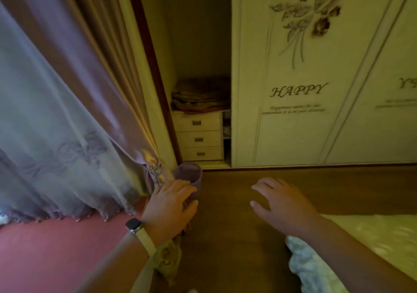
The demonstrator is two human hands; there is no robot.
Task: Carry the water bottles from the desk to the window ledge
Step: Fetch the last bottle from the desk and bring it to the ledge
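While a purple bottle (188,181) is gripped in the left hand (168,209) beside the curtain (67,103), the right hand (279,204) is held open and empty; delivery seems underway, the red ledge (56,254) lying left.

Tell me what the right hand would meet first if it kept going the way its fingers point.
Nothing near: the right hand is empty over bare floor. Farther on, probably the drawers; depth unclear.

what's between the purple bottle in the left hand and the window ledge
The curtains. The left hand holds the purple bottle right beside the tied-back purple drape and sheer curtain, which hang over the red ledge.
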